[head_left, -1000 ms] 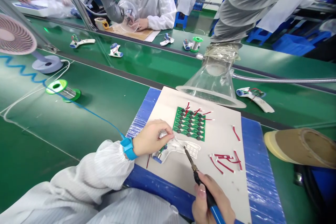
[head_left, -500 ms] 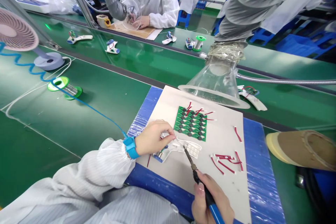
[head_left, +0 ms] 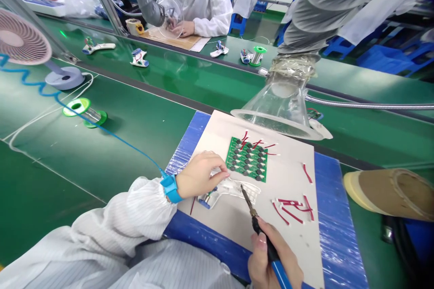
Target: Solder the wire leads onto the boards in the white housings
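White casing [head_left: 228, 188] laid on pale board [head_left: 288, 171]; soldering iron [head_left: 253, 216] gripped by right hand [head_left: 276, 257]; left hand [head_left: 201, 175] pinched closed at fingertips (held item cannot be told). Tip [head_left: 242, 188] should be kept off casing walls.

Circuit board [head_left: 247, 160] on sheet [head_left: 288, 169], behind casing [head_left: 223, 189]; loose wires [head_left: 289, 202] right.
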### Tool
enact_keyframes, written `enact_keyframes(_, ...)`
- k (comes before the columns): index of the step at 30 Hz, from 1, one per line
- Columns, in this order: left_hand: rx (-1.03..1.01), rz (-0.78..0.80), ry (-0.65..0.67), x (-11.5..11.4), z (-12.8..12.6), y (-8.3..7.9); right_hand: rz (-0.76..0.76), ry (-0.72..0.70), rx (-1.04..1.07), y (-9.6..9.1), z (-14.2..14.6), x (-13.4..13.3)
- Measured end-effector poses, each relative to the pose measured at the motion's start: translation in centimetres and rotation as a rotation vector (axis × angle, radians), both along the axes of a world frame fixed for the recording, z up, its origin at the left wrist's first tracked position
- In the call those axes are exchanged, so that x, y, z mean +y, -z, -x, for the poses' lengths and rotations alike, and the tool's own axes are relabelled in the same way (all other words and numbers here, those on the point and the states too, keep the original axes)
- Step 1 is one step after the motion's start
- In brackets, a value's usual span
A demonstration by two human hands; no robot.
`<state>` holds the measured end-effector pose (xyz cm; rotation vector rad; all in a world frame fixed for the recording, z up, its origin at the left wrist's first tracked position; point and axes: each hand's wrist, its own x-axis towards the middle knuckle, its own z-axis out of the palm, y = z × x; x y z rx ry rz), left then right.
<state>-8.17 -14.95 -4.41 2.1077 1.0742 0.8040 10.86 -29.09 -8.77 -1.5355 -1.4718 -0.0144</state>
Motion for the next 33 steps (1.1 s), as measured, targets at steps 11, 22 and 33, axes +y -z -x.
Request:
enact_keyframes(11,0.012,-0.041,0.0,-0.1,-0.5,0.2,0.059,0.013,-0.092,-0.8,0.3,0.5)
enact_keyframes(22,0.046,-0.033,0.013,0.1,-0.6,0.3,0.094,0.018,-0.082,-0.9,0.4,0.6)
enact_keyframes(33,0.113,0.002,-0.141,-0.6,1.6,-0.8,0.055,0.076,0.0,-0.4,0.2,0.4)
